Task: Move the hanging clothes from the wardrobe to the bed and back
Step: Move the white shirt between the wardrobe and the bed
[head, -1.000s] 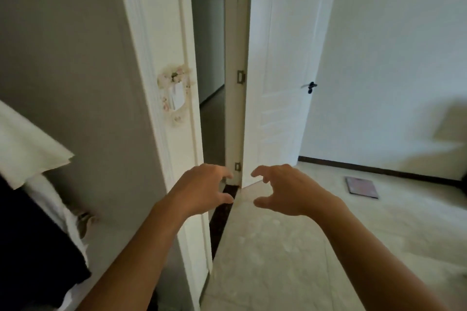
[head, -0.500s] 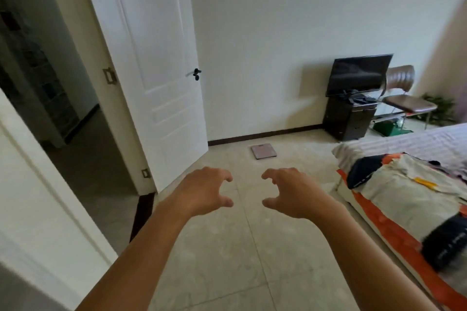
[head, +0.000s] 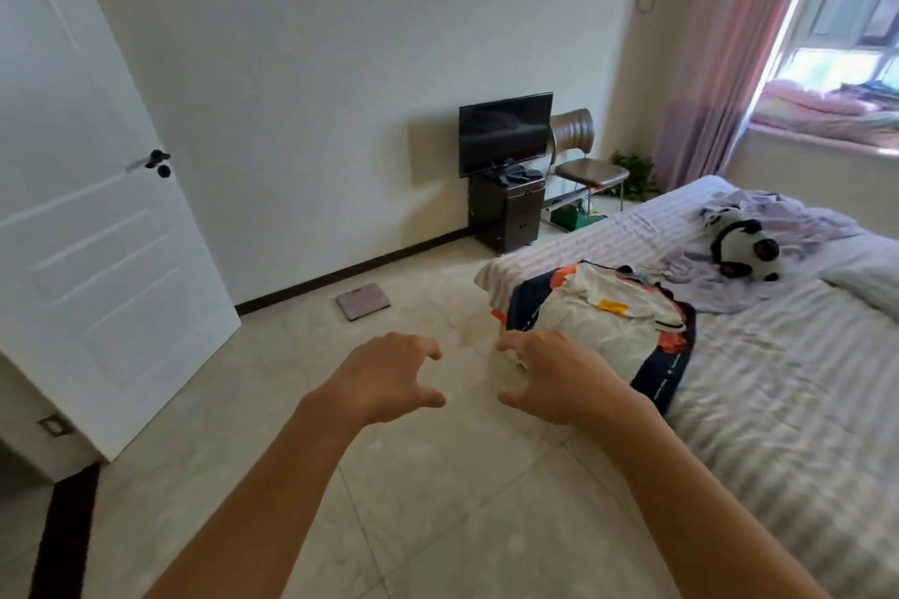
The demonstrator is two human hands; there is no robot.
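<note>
Clothes (head: 608,331) lie heaped on the near corner of the bed (head: 778,404). Left hand (head: 384,379) and right hand (head: 559,379) reach forward over the floor (head: 438,501), fingers loosely curled, grasping nothing; the right one overlaps the heap's edge.

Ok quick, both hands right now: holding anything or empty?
Left hand: open, fingers loosely curled, holding nothing.
Right hand: open, fingers loosely curled, holding nothing; it shows in front of the pile of clothes on the bed.

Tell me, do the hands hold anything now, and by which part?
Nothing is held. The left hand and right hand are empty, fingers loosely curled, before the clothes pile.
</note>
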